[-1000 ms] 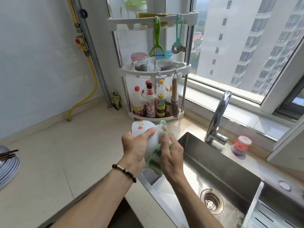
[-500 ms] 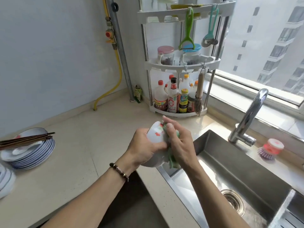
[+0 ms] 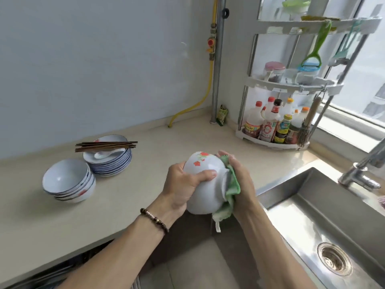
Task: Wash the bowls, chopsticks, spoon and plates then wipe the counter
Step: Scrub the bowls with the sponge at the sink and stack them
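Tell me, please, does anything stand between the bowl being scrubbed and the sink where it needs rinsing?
Nothing visible does. The left hand grips the bowl and the right hand presses the green cloth against it, just left of the sink, whose near basin shows only the drain.

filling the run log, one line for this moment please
left hand: grips white flowered bowl | right hand: presses green cloth on bowl

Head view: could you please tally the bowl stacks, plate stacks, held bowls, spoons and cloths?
Bowl stack: 1
Plate stack: 1
Held bowl: 1
Spoon: 1
Cloth: 1
Total: 5
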{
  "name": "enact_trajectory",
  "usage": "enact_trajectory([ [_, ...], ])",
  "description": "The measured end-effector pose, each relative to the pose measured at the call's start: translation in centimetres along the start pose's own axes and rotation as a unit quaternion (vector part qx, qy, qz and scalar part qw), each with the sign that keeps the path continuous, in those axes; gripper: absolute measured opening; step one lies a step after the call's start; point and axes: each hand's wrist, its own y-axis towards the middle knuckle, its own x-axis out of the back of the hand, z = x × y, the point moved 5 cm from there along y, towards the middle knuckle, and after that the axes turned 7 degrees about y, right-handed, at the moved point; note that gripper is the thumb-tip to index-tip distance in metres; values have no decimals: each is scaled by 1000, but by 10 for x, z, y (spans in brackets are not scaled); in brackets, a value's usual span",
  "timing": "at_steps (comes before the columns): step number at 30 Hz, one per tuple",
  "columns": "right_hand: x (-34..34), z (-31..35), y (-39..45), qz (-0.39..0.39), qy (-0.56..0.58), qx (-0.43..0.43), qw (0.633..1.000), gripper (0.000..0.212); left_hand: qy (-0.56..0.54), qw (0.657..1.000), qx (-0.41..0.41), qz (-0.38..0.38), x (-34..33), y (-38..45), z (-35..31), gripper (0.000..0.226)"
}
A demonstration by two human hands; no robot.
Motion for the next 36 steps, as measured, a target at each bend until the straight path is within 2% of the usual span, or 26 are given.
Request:
enact_trajectory([
  [3, -39, -61, -29, -76, 28, -79, 994, 27, -86, 989, 31, -116, 56, -16, 21, 21],
  [8, -103, -143, -89, -118, -48, -59, 990, 40, -118, 961, 56, -243, 139, -49, 58, 18],
  [10, -115, -164, -107, -131, -51, -89, 986, 44, -146, 953, 92, -251, 160, -66, 73, 17],
  [12, -115, -184, -110, -147, -21, -160, 976, 41, -180, 944, 123, -249, 178, -82, 85, 17],
  [16, -133, -202, -124, -124, 46, -263, 956, 36, -219, 933, 145, -247, 210, -101, 105, 20],
  [18, -143, -221, -134, -122, 20, -266, 956, 31, -207, 923, 156, -286, 230, -107, 117, 21],
  [20, -145, -243, -143, -123, -63, -265, 954, 24, -148, 927, 145, -312, 246, -112, 128, 21],
  [21, -146, -254, -145, -118, -112, -263, 951, 28, -108, 931, 135, -323, 254, -116, 132, 21],
  [24, -161, -279, -148, -48, -267, -237, 933, 38, -21, 929, 124, -348, 284, -131, 150, 20],
  [28, -186, -296, -154, 37, -453, -156, 877, 39, 23, 916, 157, -367, 329, -155, 174, 24],
  [32, -211, -328, -163, 90, -495, -124, 856, 27, 69, 906, 210, -360, 383, -183, 200, 25],
  [36, -239, -375, -173, 161, -488, -133, 848, 28, 121, 897, 276, -323, 441, -211, 239, 31],
])
